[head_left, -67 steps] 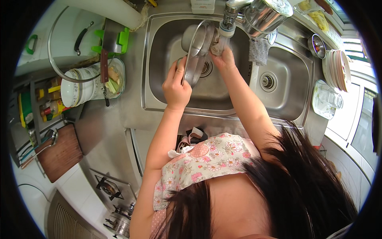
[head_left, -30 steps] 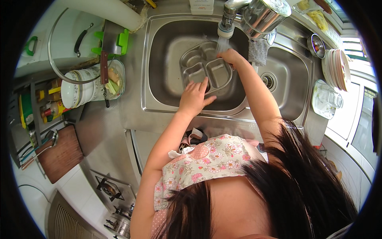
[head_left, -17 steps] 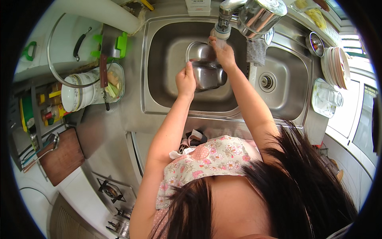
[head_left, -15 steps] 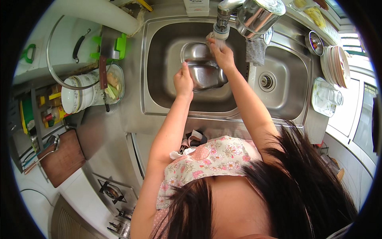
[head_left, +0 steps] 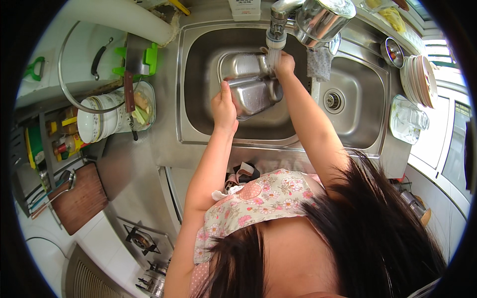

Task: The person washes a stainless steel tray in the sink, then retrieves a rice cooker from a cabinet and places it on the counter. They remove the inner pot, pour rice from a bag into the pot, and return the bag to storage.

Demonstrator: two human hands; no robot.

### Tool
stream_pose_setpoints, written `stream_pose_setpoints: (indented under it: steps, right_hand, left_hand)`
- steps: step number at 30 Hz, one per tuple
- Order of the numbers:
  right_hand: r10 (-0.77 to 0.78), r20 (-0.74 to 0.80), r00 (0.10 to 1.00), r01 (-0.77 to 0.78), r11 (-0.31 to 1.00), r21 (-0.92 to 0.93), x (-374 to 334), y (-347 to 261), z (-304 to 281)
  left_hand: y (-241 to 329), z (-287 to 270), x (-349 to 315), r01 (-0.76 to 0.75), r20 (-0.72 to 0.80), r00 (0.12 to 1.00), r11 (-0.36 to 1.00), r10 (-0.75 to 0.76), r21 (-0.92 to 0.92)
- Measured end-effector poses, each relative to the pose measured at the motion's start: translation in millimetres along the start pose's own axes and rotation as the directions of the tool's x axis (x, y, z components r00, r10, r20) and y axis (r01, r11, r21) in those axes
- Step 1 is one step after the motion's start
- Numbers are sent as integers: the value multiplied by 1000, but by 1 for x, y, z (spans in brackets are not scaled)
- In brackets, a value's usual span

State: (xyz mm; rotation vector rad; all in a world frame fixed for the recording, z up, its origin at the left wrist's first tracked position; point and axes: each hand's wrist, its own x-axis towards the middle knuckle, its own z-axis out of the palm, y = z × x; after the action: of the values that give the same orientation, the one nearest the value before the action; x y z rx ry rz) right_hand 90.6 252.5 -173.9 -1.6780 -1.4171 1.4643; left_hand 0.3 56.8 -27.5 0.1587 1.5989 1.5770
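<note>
A shiny divided metal tray [head_left: 252, 97] is tilted over the left sink basin, its rounded compartments showing. My left hand [head_left: 224, 107] is closed on its near left edge, thumb on top. At the tray's far right end my right hand [head_left: 284, 64] is bent in under the tap [head_left: 276, 38]. A stream of water runs down beside its fingers onto the tray. Those fingers are curled and partly hidden by the water. A small tan bit shows at their tips, too unclear to name.
A smaller basin [head_left: 355, 107] with a drain lies to the right, a grey cloth [head_left: 319, 64] on the divider. Stacked plates [head_left: 420, 82] and a glass dish [head_left: 403, 121] stand right. Bowls [head_left: 99, 116] and a cleaver [head_left: 130, 89] are left. A metal cylinder [head_left: 323, 22] hangs by the tap.
The tray has shifted slightly left and tilted more. My left hand moved a little left with it. My right hand drew slightly right, and the pale thing at its fingertips shows less.
</note>
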Motion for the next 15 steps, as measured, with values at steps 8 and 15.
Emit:
stream_pose_setpoints:
  steps: [8,15]
  right_hand:
    - [-339,5,941,339,939,-62,-70,-43,23]
    - [92,-72,993,-108,959,-263,-6,-6,6]
  left_hand:
    - [1,-14,2,43,-24,999,999,-43,25]
    - [-3,-6,-11,-58,-8,998,996,57,-66]
